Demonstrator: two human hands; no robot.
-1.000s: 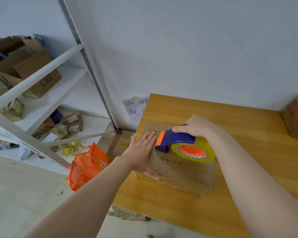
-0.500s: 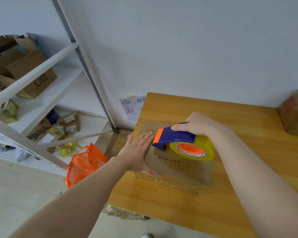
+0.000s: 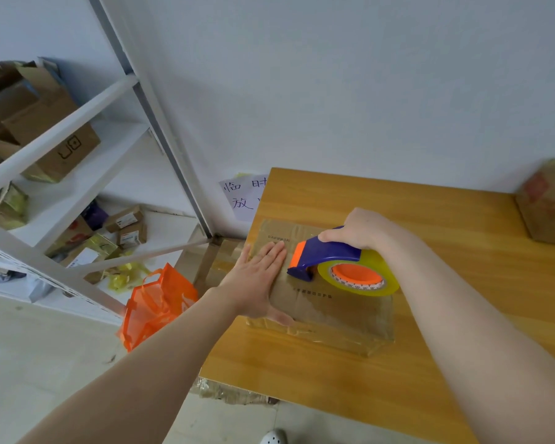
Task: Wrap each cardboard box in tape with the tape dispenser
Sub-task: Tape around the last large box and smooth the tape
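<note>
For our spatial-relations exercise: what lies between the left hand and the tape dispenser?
Head view: only a narrow bare strip of the box top separates the left hand from the dispenser.

Box [image 3: 330, 310] flat on table [image 3: 446, 341], glossy with tape. Left hand [image 3: 257, 280] pressed flat on box top, fingers straight. Right hand [image 3: 359, 230] gripping dispenser [image 3: 334, 264], nose down on box just beside left fingertips. Second box [image 3: 548, 200] at far right edge. Orange bag [image 3: 157, 306] on floor below shelves [image 3: 61, 174]

pale plain wall [image 3: 334, 75] behind a wooden table [image 3: 302, 379], white metal shelving [image 3: 61, 123] at left, an orange bag [image 3: 161, 302] standing on the light floor [image 3: 45, 363].
</note>
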